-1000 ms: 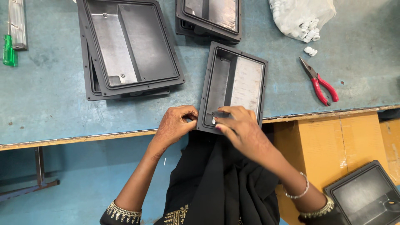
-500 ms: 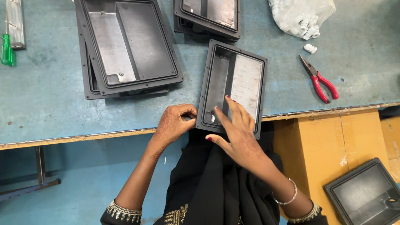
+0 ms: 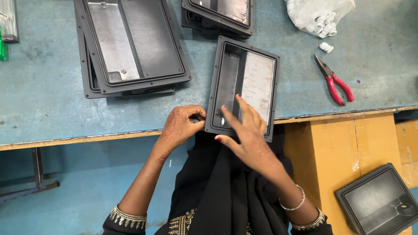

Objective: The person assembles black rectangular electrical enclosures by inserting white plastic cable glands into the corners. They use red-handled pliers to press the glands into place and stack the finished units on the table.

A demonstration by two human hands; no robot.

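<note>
Black tray [image 3: 242, 87] between both hands' grip

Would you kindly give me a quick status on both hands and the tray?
Left hand grips near-left corner of black tray. Right hand flat, fingers spread inside tray's near end. Tray overhangs table edge. Red pliers lie apart, right.
</note>
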